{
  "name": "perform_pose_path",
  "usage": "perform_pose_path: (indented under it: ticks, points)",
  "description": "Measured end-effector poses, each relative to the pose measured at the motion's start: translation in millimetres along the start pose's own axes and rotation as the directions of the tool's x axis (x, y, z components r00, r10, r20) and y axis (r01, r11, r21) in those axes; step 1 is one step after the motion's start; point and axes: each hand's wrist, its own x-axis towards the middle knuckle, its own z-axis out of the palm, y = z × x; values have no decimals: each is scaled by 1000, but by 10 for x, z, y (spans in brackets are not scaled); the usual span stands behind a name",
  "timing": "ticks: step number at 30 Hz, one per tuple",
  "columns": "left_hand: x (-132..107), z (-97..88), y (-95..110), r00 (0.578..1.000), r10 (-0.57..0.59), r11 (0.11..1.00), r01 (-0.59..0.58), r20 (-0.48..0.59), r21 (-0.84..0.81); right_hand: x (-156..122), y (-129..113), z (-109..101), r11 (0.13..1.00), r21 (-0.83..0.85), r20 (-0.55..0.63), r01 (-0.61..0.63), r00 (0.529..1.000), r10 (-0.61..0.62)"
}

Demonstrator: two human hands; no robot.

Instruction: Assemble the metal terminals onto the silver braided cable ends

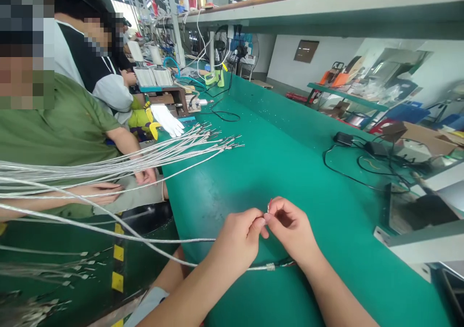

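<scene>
Just above the green table [290, 167], my two hands meet fingertip to fingertip. My left hand [239, 235] is closed on a white cable [199, 240] that runs in from the left. Pinched in my right hand [292, 225] is the cable's end, where a small red wire [269, 204] sticks up; most of the end is hidden by fingers. A second white cable [257, 268] passes beneath my left forearm. Its stripped end with dark wires reaches under my right wrist. Farther left, a bundle of white cables [174, 153] lies with stripped ends on the table.
A co-worker in a green shirt [61, 124] sits at the left, hands below the bundle. White gloves [165, 119] and a bench machine [170, 97] stand beyond. Power adapters with black cords [342, 139] lie at the right. A shelf [326, 12] overhangs the back.
</scene>
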Motion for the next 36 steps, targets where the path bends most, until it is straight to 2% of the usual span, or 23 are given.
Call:
perform_pose_path:
  ticks: [3,8,11,16,20,23,25,28,31,36]
  points:
    - [3,-1,-10,1000,0,1000,0,12,-20,-1,-4,-3,1000,-5,-13,12,1000,-12]
    - [25,23,-28,999,34,999,-34,-14,-23,34,25,-60,991,-109,-39,80,996,-85]
    - [21,40,-25,997,72,997,-72,-29,7,53,-15,-78,993,-84,-52,84,995,-89]
    - [10,64,2,996,75,996,-72,-43,56,54,-66,-101,995,93,-110,21,994,-11]
    - [21,69,11,997,63,994,-59,-37,93,68,-1,-171,925,379,-279,18,955,96]
    - [30,72,-7,998,40,996,-37,-47,78,80,42,-193,893,450,-316,23,939,135]
    - [35,76,-24,999,18,999,-15,-49,43,82,53,-174,933,360,-308,21,947,97]
    - [45,81,-33,999,-9,1000,9,-47,0,79,56,-120,992,121,-241,26,970,4]
    - [53,78,-18,999,-22,1000,22,-42,8,72,70,-74,998,-8,-176,56,983,-57]
    - [56,65,-11,999,-27,1000,27,-31,14,39,72,-43,986,-139,-191,88,975,-114]
